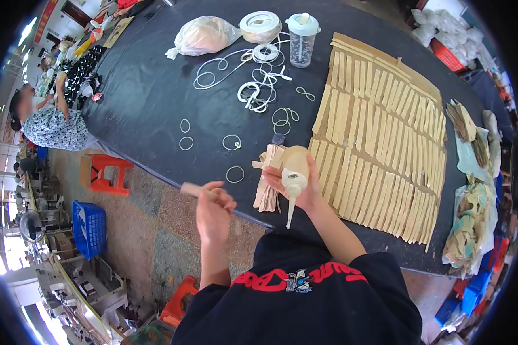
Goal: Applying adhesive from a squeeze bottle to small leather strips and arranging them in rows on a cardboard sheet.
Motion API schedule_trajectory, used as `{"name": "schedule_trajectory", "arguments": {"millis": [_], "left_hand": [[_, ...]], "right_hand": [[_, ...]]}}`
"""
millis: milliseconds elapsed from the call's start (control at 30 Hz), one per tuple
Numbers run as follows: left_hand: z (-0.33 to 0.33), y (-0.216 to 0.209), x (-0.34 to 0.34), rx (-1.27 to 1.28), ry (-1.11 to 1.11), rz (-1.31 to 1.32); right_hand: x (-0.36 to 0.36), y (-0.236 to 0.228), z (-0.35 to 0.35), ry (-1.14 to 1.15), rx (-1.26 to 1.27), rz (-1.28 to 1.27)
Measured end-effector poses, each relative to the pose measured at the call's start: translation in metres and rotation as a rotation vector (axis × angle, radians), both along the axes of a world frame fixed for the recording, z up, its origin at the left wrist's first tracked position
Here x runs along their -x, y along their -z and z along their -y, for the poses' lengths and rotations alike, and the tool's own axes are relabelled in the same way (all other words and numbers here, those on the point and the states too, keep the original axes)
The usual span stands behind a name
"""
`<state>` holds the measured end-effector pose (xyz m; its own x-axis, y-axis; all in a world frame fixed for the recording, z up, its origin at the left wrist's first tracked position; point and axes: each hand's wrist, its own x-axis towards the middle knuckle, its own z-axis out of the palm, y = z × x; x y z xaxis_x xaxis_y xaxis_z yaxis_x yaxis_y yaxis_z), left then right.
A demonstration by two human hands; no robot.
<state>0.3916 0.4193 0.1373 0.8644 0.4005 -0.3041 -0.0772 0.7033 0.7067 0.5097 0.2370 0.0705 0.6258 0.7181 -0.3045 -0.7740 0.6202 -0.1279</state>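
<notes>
You stand at a black table [138, 109], a squeeze bottle [296, 161] in your right hand [308, 190], your fingers curled around its body just above the near edge, its narrow nozzle [292, 208] pointing down and toward you. Your left hand [214, 210], partly blurred, pinches a pale strip [193, 190] out past the table edge, well apart from the nozzle. Beside the bottle, a loose pile of strips [266, 195] lies on the table. To your right, more strips stretch in rows across a cardboard sheet [367, 46]. Farther back sit a lidded clear cup [302, 49], a coil of white cord [248, 95] and a tied plastic bag [206, 37].
</notes>
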Motion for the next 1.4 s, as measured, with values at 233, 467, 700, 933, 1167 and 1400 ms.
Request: {"name": "schedule_trajectory", "arguments": {"millis": [233,467,700,933,1167,1400], "left_hand": [[0.064,-0.024,-0.048,-0.388,0.308,0.118],[0.093,-0.035,-0.075,0.195,0.675,0.229],[0.126,-0.051,-0.083,-0.208,0.707,-0.007],[0.141,-0.075,-0.082,-0.500,0.603,0.034],[0.145,-0.081,-0.081,-0.541,0.652,0.040],[0.151,-0.081,-0.081,-0.529,0.580,0.053]], "right_hand": [[-0.015,-0.070,0.062,0.439,0.307,0.097],[-0.004,-0.127,0.117,0.788,0.421,0.256],[0.004,-0.139,0.163,1.081,0.550,0.475],[0.004,-0.139,0.183,1.259,0.671,0.514],[-0.001,-0.137,0.186,1.283,0.678,0.469],[-0.006,-0.135,0.187,1.254,0.709,0.478]]}}
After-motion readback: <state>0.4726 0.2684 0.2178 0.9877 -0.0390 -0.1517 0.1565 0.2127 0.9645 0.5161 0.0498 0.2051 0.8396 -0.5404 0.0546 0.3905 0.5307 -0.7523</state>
